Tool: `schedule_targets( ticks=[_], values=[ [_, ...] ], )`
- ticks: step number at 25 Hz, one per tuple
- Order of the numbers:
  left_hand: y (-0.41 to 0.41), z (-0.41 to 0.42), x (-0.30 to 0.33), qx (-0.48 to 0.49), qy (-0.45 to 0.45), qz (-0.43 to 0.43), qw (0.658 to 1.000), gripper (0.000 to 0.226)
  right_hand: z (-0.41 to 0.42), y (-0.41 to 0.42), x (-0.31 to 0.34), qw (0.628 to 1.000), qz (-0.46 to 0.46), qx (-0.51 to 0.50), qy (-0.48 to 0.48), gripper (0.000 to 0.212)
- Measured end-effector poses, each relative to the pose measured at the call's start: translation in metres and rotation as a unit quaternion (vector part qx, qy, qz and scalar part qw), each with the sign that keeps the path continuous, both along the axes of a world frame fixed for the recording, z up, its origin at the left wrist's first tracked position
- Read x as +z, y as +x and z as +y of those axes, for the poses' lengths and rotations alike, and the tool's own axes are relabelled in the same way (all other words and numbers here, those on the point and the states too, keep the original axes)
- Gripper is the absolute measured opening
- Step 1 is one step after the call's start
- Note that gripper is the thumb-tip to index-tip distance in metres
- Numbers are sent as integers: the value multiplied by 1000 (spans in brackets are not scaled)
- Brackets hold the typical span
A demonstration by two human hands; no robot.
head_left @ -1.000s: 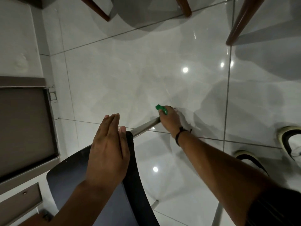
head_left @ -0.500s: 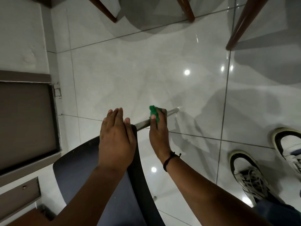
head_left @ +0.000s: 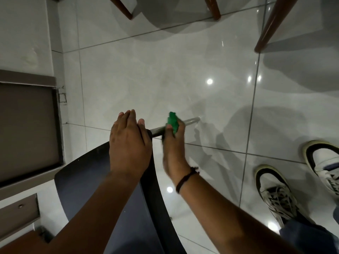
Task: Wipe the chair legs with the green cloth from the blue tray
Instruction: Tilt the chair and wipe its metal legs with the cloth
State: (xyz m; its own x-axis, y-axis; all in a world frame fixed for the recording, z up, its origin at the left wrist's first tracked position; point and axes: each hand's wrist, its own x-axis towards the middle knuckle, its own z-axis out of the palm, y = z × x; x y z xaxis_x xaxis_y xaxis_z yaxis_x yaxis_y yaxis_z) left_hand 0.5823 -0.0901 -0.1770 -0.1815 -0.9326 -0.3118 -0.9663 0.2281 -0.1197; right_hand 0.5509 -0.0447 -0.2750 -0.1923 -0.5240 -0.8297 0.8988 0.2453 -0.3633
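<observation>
A dark chair [head_left: 102, 195] is tipped towards me, its seat filling the lower middle of the head view. One silver metal leg [head_left: 190, 121] juts out to the right above the glossy floor. My right hand [head_left: 173, 153] is wrapped around that leg near the seat, with the green cloth [head_left: 172, 122] pressed between fingers and metal. My left hand [head_left: 128, 143] lies flat over the seat's top edge, fingers together, holding the chair steady. The blue tray is out of sight.
Glossy white floor tiles [head_left: 165, 74] spread ahead. Brown wooden furniture legs [head_left: 269, 28] stand at the top and top right. A grey-brown cabinet front [head_left: 27, 129] lines the left. My two white sneakers [head_left: 275, 195] stand at the right.
My right hand has slid the green cloth back along the metal leg from its tip towards the seat. The left hand has stayed on the chair's edge.
</observation>
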Motion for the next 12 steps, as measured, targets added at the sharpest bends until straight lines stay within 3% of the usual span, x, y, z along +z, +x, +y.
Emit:
schedule_targets(
  ticks=[2,4,6,9,12],
  values=[
    [-2,0,2,2,4,-1,1000,54,15,12,39,997,11,2,-70,37],
    [-3,2,3,4,5,0,1000,54,24,9,38,993,52,47,-97,37],
    [-3,2,3,2,-2,-2,1000,54,9,-4,0,987,118,91,-57,35],
    [-3,3,2,0,-12,4,1000,54,-13,-35,-66,983,76,159,49,38],
    [-1,3,1,-8,-13,2,1000,54,-9,-52,-80,952,134,277,14,35]
  ],
)
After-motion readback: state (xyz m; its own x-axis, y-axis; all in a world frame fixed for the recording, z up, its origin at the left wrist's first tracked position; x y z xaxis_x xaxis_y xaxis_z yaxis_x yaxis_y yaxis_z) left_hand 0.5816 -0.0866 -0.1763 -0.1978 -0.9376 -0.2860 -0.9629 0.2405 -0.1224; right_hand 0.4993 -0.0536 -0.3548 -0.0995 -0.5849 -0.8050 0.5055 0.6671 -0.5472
